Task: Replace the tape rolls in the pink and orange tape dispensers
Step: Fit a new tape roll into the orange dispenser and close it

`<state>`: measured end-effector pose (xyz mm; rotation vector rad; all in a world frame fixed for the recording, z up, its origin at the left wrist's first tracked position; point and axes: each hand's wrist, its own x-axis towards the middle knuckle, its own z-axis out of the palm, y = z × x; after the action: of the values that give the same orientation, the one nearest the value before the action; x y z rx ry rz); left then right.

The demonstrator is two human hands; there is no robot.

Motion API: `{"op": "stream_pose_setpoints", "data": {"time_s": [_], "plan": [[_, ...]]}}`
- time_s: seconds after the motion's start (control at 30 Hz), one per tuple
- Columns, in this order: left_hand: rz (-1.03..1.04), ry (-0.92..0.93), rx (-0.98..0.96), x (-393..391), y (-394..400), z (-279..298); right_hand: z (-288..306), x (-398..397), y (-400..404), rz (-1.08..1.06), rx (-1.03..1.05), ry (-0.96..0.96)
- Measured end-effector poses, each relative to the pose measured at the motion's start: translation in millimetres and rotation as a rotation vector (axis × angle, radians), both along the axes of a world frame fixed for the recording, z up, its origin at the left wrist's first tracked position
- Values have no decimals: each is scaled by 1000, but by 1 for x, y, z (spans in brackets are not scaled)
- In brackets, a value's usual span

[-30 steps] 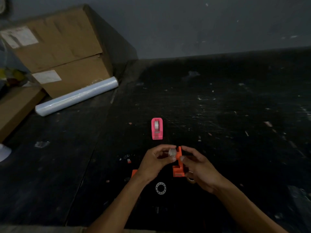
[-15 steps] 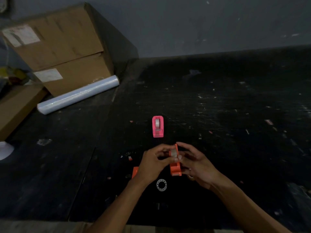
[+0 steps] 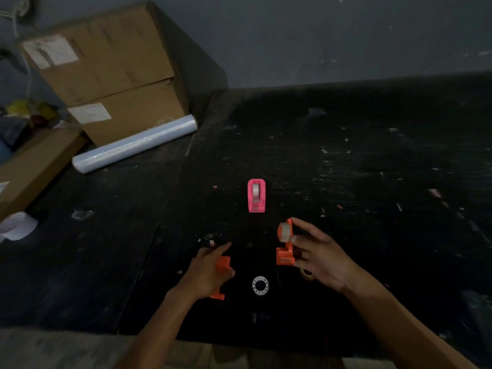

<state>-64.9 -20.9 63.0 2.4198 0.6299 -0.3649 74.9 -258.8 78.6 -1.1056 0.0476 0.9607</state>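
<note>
Nearest, an empty white core (image 3: 260,285) lies on the dark worktop (image 3: 372,182). The left hand (image 3: 206,272) has left the orange dispenser and now reaches, fingers spread and gripping nothing, over a loose orange piece (image 3: 223,263). The right hand (image 3: 320,255) alone steadies the orange dispenser (image 3: 285,247), a tape roll (image 3: 285,233) now seated in it. Beyond stands the pink dispenser (image 3: 256,195), loaded. Judgement: roll fitted; closing remains.
</note>
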Motion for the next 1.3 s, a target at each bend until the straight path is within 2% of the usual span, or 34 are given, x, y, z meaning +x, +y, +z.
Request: {"op": "stream_pose_setpoints", "data": {"time_s": [0.13, 0.3, 0.37, 0.53, 0.67, 1.07, 1.3], "plan": [[4, 39, -21, -11, 0, -4, -3, -3, 3, 4, -12, -28], [4, -11, 40, -13, -6, -5, -4, -5, 7, 26, -63, -58], [32, -64, -6, -14, -7, -7, -3, -8, 7, 33, -78, -73], [387, -247, -621, -4, -20, 12, -3, -17, 10, 93, -77, -90], [443, -317, -873, 8, -38, 32, -1, -24, 14, 136, -64, -98], [394, -313, -1036, 16, -57, 38, 10, -23, 10, 153, -16, -67], [366, -308, -1031, 18, -58, 42, 11, -24, 11, 175, -10, -68]]}}
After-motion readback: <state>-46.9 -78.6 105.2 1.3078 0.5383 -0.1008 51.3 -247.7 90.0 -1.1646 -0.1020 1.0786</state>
